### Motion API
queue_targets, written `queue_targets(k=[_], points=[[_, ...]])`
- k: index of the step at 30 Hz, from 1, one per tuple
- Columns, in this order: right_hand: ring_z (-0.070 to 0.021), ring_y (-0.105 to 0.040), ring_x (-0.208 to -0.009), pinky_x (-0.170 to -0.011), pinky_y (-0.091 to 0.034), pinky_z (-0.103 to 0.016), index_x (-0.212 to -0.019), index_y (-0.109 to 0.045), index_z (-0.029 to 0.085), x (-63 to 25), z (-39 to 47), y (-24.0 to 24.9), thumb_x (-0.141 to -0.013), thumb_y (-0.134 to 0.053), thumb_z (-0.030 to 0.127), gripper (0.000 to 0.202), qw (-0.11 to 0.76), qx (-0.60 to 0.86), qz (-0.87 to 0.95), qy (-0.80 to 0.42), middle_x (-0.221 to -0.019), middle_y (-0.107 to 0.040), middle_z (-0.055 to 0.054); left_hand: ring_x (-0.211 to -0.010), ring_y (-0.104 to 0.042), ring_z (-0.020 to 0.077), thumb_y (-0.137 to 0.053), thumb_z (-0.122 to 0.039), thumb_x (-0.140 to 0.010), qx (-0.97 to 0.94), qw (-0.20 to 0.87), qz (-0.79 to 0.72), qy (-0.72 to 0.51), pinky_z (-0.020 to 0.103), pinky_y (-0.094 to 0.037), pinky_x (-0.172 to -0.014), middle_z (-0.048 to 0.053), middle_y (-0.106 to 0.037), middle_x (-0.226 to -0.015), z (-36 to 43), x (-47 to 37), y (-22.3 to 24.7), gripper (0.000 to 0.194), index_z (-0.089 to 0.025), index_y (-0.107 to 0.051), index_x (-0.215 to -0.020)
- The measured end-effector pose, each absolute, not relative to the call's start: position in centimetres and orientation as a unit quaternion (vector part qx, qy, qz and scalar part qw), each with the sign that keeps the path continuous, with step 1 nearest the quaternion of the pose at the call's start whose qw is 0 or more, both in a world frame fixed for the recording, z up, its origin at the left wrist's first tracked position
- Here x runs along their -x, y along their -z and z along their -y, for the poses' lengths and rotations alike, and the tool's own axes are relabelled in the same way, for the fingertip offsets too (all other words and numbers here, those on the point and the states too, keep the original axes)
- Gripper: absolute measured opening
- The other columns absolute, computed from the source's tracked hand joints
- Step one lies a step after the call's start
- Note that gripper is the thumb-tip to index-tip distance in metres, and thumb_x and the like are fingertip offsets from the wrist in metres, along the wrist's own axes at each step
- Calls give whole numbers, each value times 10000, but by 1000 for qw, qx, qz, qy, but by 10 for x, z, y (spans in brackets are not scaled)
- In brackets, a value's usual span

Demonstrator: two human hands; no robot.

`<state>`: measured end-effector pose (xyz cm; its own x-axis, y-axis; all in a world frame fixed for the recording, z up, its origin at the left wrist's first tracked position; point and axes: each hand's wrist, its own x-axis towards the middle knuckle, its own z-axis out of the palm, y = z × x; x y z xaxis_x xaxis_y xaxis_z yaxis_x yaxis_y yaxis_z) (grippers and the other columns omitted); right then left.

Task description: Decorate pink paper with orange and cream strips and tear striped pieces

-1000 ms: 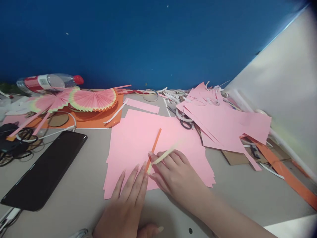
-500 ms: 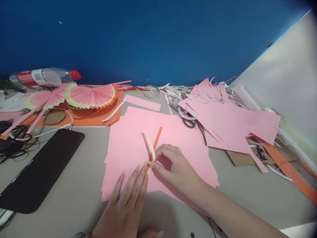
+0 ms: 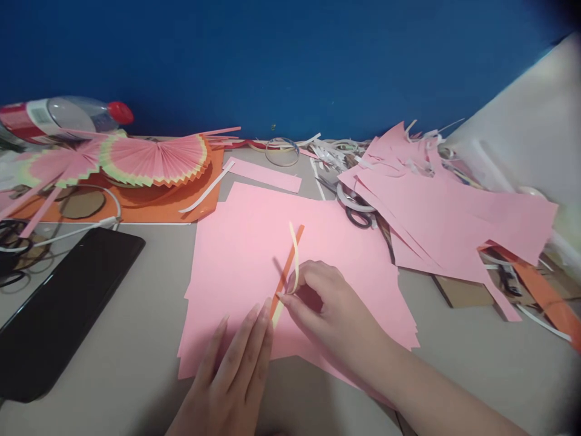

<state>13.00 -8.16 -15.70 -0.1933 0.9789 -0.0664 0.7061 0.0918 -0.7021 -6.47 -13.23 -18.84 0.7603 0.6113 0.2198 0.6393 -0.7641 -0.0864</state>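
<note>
Pink paper sheets [image 3: 236,236] lie stacked in the middle of the table. An orange strip [image 3: 290,254] rests slanted on them. My right hand [image 3: 324,297] pinches a pale yellow strip [image 3: 296,251] between thumb and forefinger; its upper end curls up beside the orange strip. The lower part of the yellow strip runs down toward my left hand [image 3: 238,357]. That hand lies flat, fingers stretched out, its fingertips on the lower end of the orange strip.
A black phone [image 3: 68,309] lies at the left. Folded paper fans [image 3: 154,157] and a bottle [image 3: 68,118] are at the back left. Pink scraps [image 3: 436,212], scissors [image 3: 358,217] and an orange piece [image 3: 544,297] lie at the right.
The free end of the yellow strip has swung right and now stands near the top of the orange strip. My right hand has shifted slightly right. The view has moved a little closer.
</note>
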Motion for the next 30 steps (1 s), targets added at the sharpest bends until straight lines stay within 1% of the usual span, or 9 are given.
queue_targets(k=[6, 12, 19, 24, 27, 30], points=[[-114, -456, -755, -774, -336, -286, -733, -501, 198, -130, 80, 165, -818, -558, 194, 103, 228, 586, 722, -289, -757, -527, 45, -1267, -306, 298, -327, -620, -812, 935, 72, 335, 88, 467, -161, -1059, 171, -393, -1369, 131, 66, 190, 752, -28, -427, -1266], [-128, -457, -762, -773, -346, -294, -728, -505, 196, -130, 79, 163, -820, -544, 181, 101, 212, 589, 725, -287, -769, -533, 28, -1275, -298, 277, -312, -612, -821, 939, 57, 330, 75, 453, -140, -1068, 110, -359, -1403, 130, 67, 190, 698, -98, -435, -1278], [-152, -479, -765, -751, -369, -319, -732, -505, 200, -130, 78, 160, -831, -529, 203, 102, 203, 590, 728, -285, -786, -548, 2, -1278, -278, 310, -302, -633, -815, 947, 69, 311, 48, 464, -102, -1068, 163, -373, -1384, 130, 67, 191, 763, -53, -398, -1302], [-141, -464, -730, -730, -373, -314, -685, -449, 195, -130, 76, 159, -825, -522, 167, 160, 199, 597, 721, -290, -759, -518, 10, -1283, -271, 304, -292, -634, -818, 944, 64, 319, 48, 461, -108, -1066, 156, -365, -1391, 132, 68, 191, 763, -57, -389, -1308], [-137, -454, -719, -729, -372, -314, -679, -428, 195, -131, 76, 160, -819, -526, 158, 175, 208, 597, 718, -290, -760, -503, 16, -1283, -269, 304, -286, -635, -818, 945, 60, 318, 45, 469, -107, -1063, 159, -361, -1392, 132, 67, 191, 768, -55, -377, -1313], [-138, -462, -749, -729, -385, -305, -693, -435, 195, -131, 76, 160, -827, -516, 161, 160, 232, 593, 712, -296, -799, -488, 5, -1281, -267, 310, -290, -633, -818, 948, 61, 309, 44, 477, -103, -1062, 172, -362, -1388, 130, 67, 191, 776, -40, -370, -1314]])
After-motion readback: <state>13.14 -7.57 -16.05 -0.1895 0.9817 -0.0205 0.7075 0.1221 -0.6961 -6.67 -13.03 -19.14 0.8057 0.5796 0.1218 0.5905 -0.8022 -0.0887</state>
